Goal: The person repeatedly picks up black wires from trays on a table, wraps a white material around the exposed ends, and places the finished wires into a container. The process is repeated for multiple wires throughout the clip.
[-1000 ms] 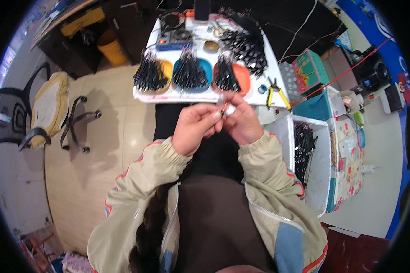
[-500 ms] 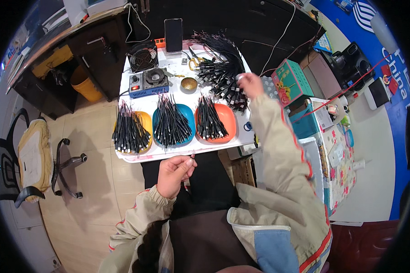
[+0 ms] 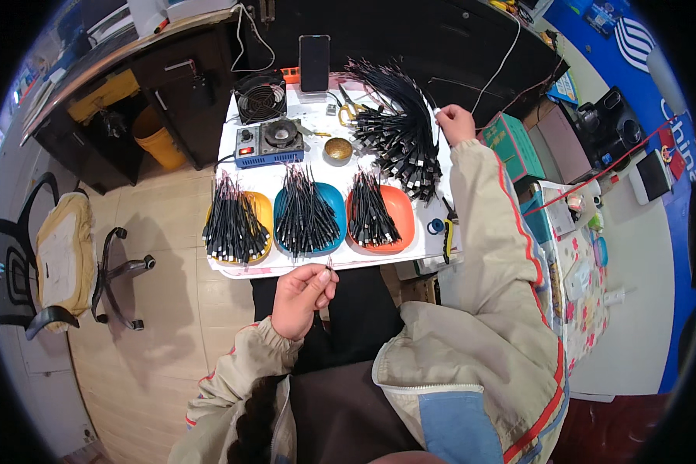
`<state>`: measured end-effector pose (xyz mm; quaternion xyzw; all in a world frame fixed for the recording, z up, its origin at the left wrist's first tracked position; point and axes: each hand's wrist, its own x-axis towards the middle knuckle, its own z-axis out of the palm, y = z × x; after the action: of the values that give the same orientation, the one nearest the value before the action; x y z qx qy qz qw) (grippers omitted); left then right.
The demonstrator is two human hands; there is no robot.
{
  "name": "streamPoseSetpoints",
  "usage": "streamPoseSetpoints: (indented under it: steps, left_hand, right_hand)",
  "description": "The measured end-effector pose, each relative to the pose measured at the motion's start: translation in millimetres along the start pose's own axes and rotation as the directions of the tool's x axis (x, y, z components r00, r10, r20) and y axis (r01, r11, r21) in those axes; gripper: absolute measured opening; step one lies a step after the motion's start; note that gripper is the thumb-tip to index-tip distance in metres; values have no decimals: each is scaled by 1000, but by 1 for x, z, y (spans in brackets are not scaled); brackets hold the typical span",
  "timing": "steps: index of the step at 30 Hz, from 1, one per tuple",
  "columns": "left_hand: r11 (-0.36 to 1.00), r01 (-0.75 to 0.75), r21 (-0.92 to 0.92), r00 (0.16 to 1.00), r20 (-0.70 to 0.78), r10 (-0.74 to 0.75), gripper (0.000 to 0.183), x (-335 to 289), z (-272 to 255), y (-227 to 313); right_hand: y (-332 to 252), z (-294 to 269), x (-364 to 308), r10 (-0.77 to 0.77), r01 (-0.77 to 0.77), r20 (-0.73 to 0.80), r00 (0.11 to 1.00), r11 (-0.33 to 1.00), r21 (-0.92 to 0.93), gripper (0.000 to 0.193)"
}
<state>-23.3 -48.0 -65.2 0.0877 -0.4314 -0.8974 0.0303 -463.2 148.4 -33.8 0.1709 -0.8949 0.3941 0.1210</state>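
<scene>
My left hand (image 3: 305,298) is closed in front of the table's near edge. Between its thumb and forefinger stick out short thin wires (image 3: 329,263) with a reddish tint; whatever they join is hidden in the fingers. My right hand (image 3: 455,125) reaches to the far right side of the table, beside a large heap of black cables (image 3: 400,131) with pale metal plugs. Its fingertips pinch something small and whitish, too small to name. Bundles of similar black cables fill a yellow tray (image 3: 266,203), a blue tray (image 3: 334,199) and an orange tray (image 3: 404,220).
Behind the trays stand a blue soldering device (image 3: 267,145), a fan (image 3: 261,98), a brass-coloured bowl (image 3: 338,150), a phone (image 3: 314,63) and yellow-handled scissors (image 3: 349,114). Yellow-handled cutters (image 3: 448,240) lie at the right edge. A green box (image 3: 510,147) stands right; an office chair (image 3: 66,255) left.
My right hand has moved right and slightly farther away, from over the cable heap to its right side. My left hand keeps its pinch. The view has shifted, and the cutters now show.
</scene>
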Motion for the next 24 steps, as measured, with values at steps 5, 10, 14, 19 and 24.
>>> streamPoseSetpoints:
  steps: [5, 10, 14, 19, 24]
  left_hand:
    - [995, -98, 8, 995, 12, 97, 15, -3, 22, 24]
    - [959, -231, -164, 967, 71, 245, 14, 12, 46, 50]
    - [927, -366, -86, 930, -17, 366, 16, 9, 41, 63]
    - [917, -390, -87, 913, 93, 397, 16, -28, 44, 40]
    - [917, -394, -64, 905, 146, 400, 17, -61, 53, 20]
  right_hand:
    - [-131, -66, -112, -367, 220, 300, 880, 876, 428, 12]
    - [-177, -78, -300, -548, 541, 398, 735, 829, 142, 13]
    - [-161, -70, -393, -533, 543, 650, 542, 812, 214, 18]
    - [-130, -70, -391, -393, 256, 660, 640, 919, 298, 15]
    - [-152, -77, -344, -159, -357, 540, 826, 593, 721, 19]
